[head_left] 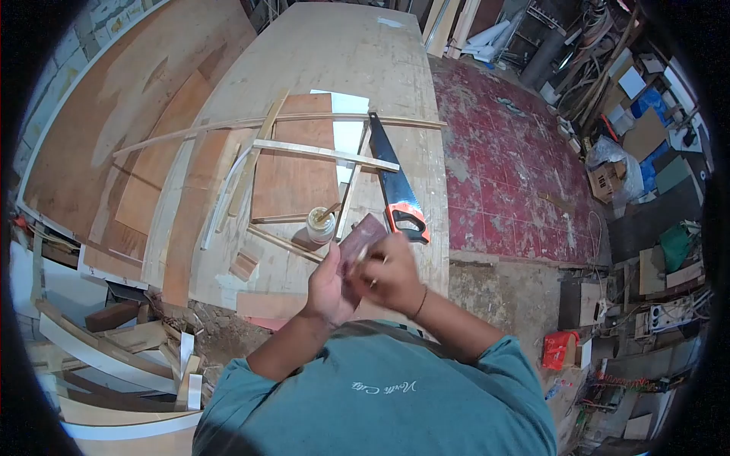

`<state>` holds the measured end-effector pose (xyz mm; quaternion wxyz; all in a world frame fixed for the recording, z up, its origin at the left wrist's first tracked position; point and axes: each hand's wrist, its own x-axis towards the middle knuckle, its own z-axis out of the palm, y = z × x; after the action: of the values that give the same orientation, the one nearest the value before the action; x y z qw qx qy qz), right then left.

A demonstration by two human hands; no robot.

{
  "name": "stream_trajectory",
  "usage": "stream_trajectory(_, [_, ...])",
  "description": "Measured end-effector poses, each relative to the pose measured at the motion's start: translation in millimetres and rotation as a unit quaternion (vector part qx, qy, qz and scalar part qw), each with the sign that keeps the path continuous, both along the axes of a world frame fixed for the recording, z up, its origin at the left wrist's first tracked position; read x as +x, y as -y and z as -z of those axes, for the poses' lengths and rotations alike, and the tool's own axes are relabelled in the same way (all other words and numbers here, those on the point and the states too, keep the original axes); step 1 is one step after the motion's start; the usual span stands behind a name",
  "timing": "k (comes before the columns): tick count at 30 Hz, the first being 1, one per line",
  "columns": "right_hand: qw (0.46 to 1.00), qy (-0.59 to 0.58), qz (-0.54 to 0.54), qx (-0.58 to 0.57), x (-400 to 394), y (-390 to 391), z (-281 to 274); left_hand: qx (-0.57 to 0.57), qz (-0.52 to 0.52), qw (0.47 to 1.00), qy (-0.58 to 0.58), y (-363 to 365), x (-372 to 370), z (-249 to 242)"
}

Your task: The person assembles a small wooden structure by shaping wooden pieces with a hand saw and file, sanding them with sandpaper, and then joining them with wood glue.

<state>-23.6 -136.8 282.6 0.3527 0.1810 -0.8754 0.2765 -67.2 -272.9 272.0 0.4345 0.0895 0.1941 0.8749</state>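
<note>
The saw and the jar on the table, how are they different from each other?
The saw is long and flat, but the jar is small and round. The saw lies on its side, while the jar stands upright with a stick poking out. The saw has a dark blade and orange-and-black handle; the jar looks whitish. Both are on the wooden table.

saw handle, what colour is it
The handle is orange and black, best in the head view.
</note>
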Motion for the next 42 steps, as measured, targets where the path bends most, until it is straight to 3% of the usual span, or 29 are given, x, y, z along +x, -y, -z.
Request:
stream_trajectory(1, [0.999,0.026,0.030,-0.010,-6,-20,10,0.061,0.010,0.998,-0.011,-3,-3,1])
stream_trajectory(3, [0.975,0.026,0.152,-0.163,-25,-53,4,-0.015,-0.026,0.999,0.011,1,-2,8])
stream_trajectory(6, [0.960,0.048,0.121,-0.247,-1,-43,-22,-0.021,-0.053,0.998,0.002,0,-8,5])
stream_trajectory(10, [0.983,0.057,0.061,-0.166,11,-16,-22,-0.005,-0.051,0.999,-0.008,-7,-3,-7])
stream_trajectory(13, [0.987,0.070,0.099,-0.109,14,-13,-15,0.000,-0.026,1.000,-0.017,-5,-2,5])
stream_trajectory(21, [0.983,0.045,0.098,-0.146,17,-4,-7,-0.036,-0.043,0.998,-0.028,-7,4,-2])
stream_trajectory(25, [0.995,0.054,0.016,-0.078,18,0,-7,-0.064,0.004,0.998,-0.012,-3,1,-5])
stream_trajectory(27, [0.988,0.020,0.144,-0.056,9,-17,1,-0.050,-0.027,0.997,-0.050,-10,5,-7])
stream_trajectory(28, [0.977,-0.003,0.154,-0.145,0,-18,5,-0.040,-0.029,0.998,-0.043,-10,6,-2])
stream_trajectory(29, [0.977,-0.002,0.155,-0.144,5,-11,7,-0.030,-0.031,0.998,-0.037,-11,7,1])
stream_trajectory(31, [1.000,0.002,-0.006,0.005,17,9,2,-0.037,0.016,0.999,0.017,-4,6,-4])
stream_trajectory(33, [0.996,-0.039,0.073,0.021,10,-2,9,-0.037,0.020,0.999,0.035,-4,5,-8])
stream_trajectory(35, [0.980,-0.016,0.187,-0.073,-7,-13,-11,0.003,0.003,1.000,0.023,-9,6,-3])
stream_trajectory(37, [0.997,0.001,0.071,-0.028,3,-3,-1,-0.035,-0.005,0.999,0.026,-7,7,-7])
stream_trajectory(39, [0.999,-0.021,0.034,-0.003,10,13,-4,-0.075,0.022,0.997,0.013,-4,5,-1])
stream_trajectory(42, [0.992,0.022,0.122,-0.021,-5,-17,-17,-0.037,-0.034,0.999,-0.018,-8,3,7])
